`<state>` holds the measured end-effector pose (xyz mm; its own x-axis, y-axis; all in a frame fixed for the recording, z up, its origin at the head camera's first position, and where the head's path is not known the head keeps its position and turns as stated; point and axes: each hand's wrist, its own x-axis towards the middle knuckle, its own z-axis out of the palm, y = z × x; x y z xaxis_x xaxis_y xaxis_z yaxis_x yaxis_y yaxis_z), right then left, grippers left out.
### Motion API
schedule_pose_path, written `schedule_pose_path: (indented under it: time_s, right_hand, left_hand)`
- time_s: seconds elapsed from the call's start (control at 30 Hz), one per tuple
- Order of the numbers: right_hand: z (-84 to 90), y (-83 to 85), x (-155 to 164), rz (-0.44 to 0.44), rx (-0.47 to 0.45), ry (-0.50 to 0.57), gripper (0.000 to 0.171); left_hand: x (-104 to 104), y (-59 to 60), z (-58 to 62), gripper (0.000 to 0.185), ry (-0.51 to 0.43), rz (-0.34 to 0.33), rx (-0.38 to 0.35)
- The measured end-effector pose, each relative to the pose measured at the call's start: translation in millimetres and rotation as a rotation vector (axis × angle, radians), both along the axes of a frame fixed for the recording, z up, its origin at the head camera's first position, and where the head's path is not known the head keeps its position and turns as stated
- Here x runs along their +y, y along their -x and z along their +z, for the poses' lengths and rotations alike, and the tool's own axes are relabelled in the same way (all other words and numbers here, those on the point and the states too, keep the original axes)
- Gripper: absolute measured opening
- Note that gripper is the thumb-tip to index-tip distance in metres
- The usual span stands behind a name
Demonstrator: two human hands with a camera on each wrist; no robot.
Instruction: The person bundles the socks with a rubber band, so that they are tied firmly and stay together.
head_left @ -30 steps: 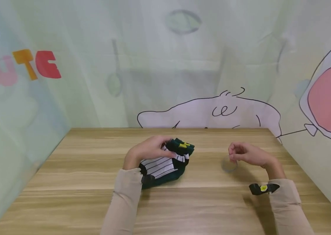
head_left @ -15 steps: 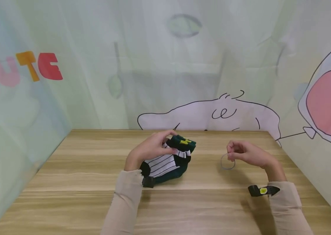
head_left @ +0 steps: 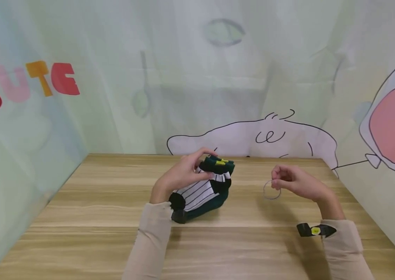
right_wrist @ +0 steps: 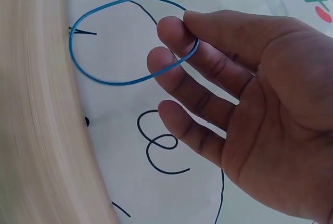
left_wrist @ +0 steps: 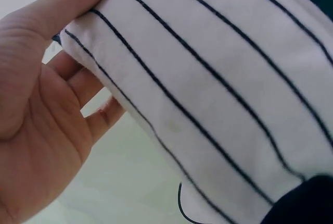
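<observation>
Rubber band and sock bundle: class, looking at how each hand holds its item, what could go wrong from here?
1. The right hand pinches the thin blue rubber band only at one edge, between fingertips; it could slip or snap away.
2. The left hand grips the striped sock bundle from one side, lifted at an angle off the table; the bundle might loosen.
3. The band looks narrower than the bundle, so stretching it with one hand may be awkward.
</observation>
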<state>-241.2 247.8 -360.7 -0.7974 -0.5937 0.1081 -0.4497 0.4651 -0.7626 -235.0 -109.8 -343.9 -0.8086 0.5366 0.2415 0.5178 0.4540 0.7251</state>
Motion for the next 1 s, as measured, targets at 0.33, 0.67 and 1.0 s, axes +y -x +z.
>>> schedule_pose_path:
  time_s: [0.33, 0.67, 1.0]
  right_hand:
    - [11.9, 3.1, -23.5, -0.003, 0.040, 0.067, 0.021]
    - [30.1, 6.0, -39.3, 0.016, 0.063, 0.164, 0.021]
    - [48.8, 4.4, -53.5, 0.008, 0.065, 0.274, 0.039]
  left_hand:
    - [-0.4, -24.5, 26.1, 0.043, -0.063, 0.016, 0.000]
    - [0.8, -32.9, 31.6, 0.040, -0.082, 0.020, 0.005]
    - [1.9, -25.7, 25.8, 0.040, -0.097, 0.013, 0.026]
